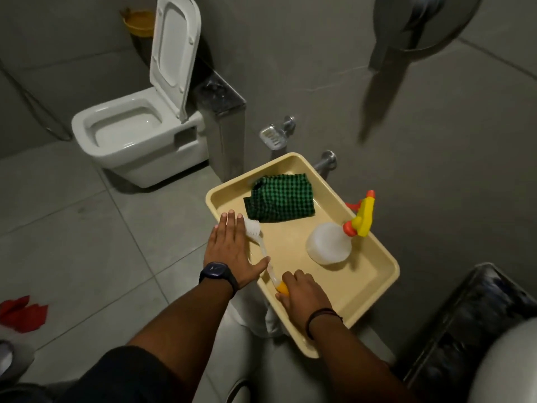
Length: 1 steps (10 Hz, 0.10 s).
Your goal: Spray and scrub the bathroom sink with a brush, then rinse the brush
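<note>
Right hand (303, 293) around brush (263, 248), seemingly unlabeled.

A yellow tray (374, 257) holds a green checked cloth (280, 197), a spray bottle (331, 242) lying on its side, and a white brush (261, 242). The right hand (305, 292) wraps around the brush's orange handle end. The left hand (232, 245) lies flat and spread on the tray's edge, beside the bristles. A toilet (136, 132) with its lid up stands behind.
</note>
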Motion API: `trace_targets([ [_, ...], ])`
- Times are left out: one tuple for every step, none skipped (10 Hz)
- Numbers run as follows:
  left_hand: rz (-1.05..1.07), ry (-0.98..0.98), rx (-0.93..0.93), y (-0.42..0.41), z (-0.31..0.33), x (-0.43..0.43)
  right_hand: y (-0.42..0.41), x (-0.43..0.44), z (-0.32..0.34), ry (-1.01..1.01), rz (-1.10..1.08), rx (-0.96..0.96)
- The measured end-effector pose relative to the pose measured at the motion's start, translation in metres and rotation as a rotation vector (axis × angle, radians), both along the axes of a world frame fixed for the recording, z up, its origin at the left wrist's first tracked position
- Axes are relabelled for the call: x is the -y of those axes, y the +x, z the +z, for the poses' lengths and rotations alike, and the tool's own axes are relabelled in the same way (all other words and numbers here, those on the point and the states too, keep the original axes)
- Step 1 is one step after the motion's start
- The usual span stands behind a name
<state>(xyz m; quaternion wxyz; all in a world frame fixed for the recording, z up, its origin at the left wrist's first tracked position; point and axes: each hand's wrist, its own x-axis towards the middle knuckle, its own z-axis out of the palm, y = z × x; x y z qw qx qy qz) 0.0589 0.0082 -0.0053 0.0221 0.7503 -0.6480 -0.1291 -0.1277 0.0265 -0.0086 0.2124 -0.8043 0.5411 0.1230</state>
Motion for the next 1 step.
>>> trace_targets([
  [-0.024,-0.033,-0.014,-0.0112,0.016,0.0044,-0.0055,-0.0018,0.0113,-0.083,-0.064,0.043],
])
